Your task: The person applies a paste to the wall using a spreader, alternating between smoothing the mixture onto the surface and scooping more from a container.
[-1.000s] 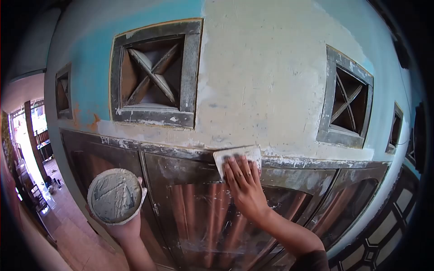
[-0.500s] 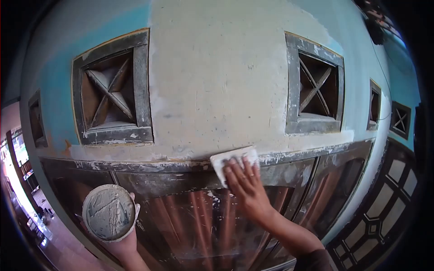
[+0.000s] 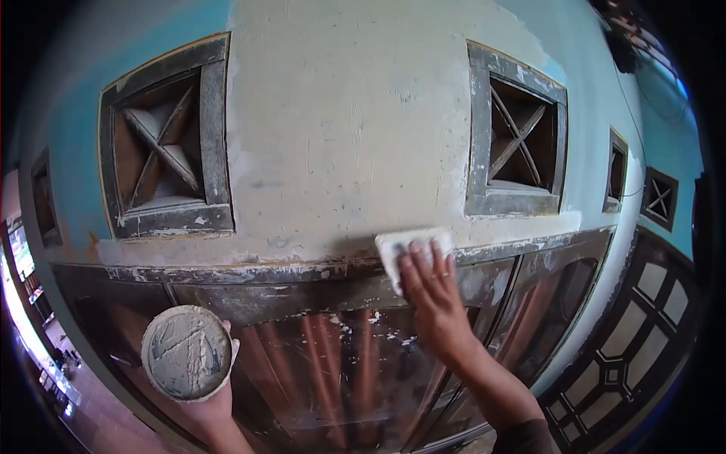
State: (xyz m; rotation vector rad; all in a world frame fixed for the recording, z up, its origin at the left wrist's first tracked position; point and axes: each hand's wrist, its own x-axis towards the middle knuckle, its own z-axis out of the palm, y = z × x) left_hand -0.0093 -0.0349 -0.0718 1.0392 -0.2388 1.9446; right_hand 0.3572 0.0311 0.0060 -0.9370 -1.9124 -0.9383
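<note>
My left hand (image 3: 215,407) is wrapped around a round tub (image 3: 162,314) from below, its thumb at the right rim. Grey-white putty (image 3: 181,349) with ridges and grooves fills the tub. In my right hand (image 3: 437,306) is a flat white putty spreader (image 3: 391,251), gripped with the fingers spread over its face. The spreader's upper edge lies along the bottom of the cream-patched wall (image 3: 340,144), just above the dark wooden window frame (image 3: 333,291). Pale smears mark the frame's top rail.
Two square wooden vents with crossed bars, a left vent (image 3: 215,136) and a right vent (image 3: 478,129), are set in the wall. Reddish curtains (image 3: 325,363) show behind the glass below. A panelled dark door (image 3: 620,340) stands at the right, and a tiled floor (image 3: 106,424) lies lower left.
My right hand and the spreader have slid a little right along the wall's lower edge. The view has shifted slightly; the tub stays in my left hand.
</note>
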